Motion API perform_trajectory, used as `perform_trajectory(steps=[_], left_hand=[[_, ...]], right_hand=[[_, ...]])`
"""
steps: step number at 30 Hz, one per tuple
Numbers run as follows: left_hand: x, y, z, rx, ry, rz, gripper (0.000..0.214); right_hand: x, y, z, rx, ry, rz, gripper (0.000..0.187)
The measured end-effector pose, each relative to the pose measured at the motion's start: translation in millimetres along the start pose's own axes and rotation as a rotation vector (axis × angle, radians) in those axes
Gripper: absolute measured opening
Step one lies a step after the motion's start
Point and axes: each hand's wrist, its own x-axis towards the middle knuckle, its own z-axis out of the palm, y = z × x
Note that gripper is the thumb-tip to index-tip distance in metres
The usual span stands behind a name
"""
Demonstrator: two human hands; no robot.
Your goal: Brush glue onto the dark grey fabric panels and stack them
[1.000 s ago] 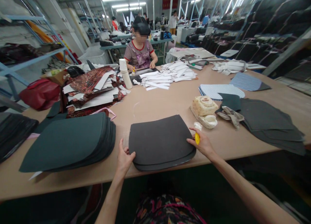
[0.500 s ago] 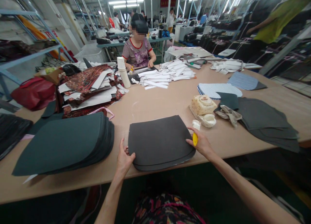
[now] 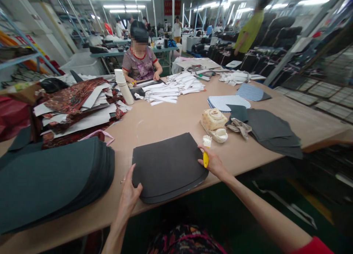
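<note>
A small stack of dark grey rounded sheets (image 3: 168,165) lies at the table's front edge between my hands. My left hand (image 3: 130,188) rests against the stack's left edge, thumb and fingers spread apart. At the right edge, my right hand (image 3: 213,163) holds a yellow-handled brush (image 3: 205,160) with a white end, while its fingertips touch the sheets. Just beyond the brush sits a cream-coloured, stained block-like container (image 3: 213,120) with a pale lump beside it. Left of my left hand lies a thick stack of dark green sheets (image 3: 55,176).
A crumpled cloth (image 3: 239,128) and more grey sheets (image 3: 271,131) lie to the right. Patterned pieces (image 3: 71,99) are heaped at left, near a white bottle (image 3: 124,88). Across the table, a co-worker (image 3: 142,63) sits by many white strips (image 3: 176,85).
The view has turned to the right, so most things sit further left. My left hand's fingers have spread wider at the stack's edge. The person in yellow-green at right stands more upright.
</note>
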Motion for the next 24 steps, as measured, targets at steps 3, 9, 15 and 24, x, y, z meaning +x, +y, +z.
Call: perform_trajectory(steps=[3,9,15,24], left_hand=[[0,-3,0.2,0.108,0.003,0.020,0.065],[0,-6,0.2,0.155,-0.011,0.035,0.056],[1,-6,-0.4,0.171,0.001,0.048,0.051],[-7,-9,5.2,0.258,0.024,0.062,0.053]], right_hand=[[0,-1,-1,0.001,-0.008,0.004,0.053],[0,0,-3,0.008,-0.030,0.001,0.054],[0,1,-4,0.002,-0.033,0.004,0.054],[-7,12,10,-0.150,0.047,-0.087,0.051]])
